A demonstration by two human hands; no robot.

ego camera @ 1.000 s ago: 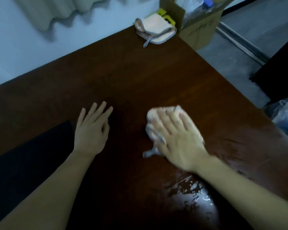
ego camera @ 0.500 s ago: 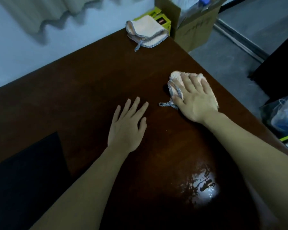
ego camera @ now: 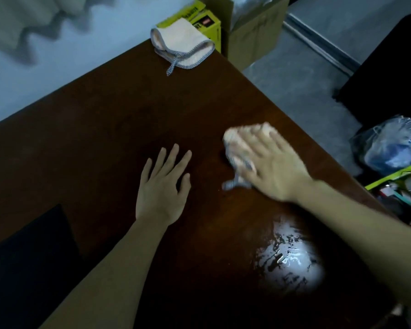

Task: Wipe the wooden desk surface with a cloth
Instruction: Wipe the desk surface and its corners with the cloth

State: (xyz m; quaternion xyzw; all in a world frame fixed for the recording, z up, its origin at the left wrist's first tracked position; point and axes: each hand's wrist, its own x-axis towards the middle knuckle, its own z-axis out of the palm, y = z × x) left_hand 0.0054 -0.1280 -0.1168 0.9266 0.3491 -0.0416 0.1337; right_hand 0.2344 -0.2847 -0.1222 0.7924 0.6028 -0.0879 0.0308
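You are working in dim, bluish light. One hard white glare patch [ego camera: 291, 256] sits on the wet desk [ego camera: 100, 129] near your right forearm. Your right hand [ego camera: 268, 167] and the cloth [ego camera: 235, 143] beneath it are motion-blurred; your left hand [ego camera: 163, 188] stays sharp. Straight edges bow towards the frame's borders.

Right hand [ego camera: 269, 167] flat on the pale cloth [ego camera: 237, 148], pressing it to the dark wooden table [ego camera: 105, 129] (hand and cloth blurred). Left hand [ego camera: 163, 188] flat beside it, fingers spread. Glossy wet patch [ego camera: 292, 257] nearer the person; second folded cloth [ego camera: 183, 43] at the far corner.
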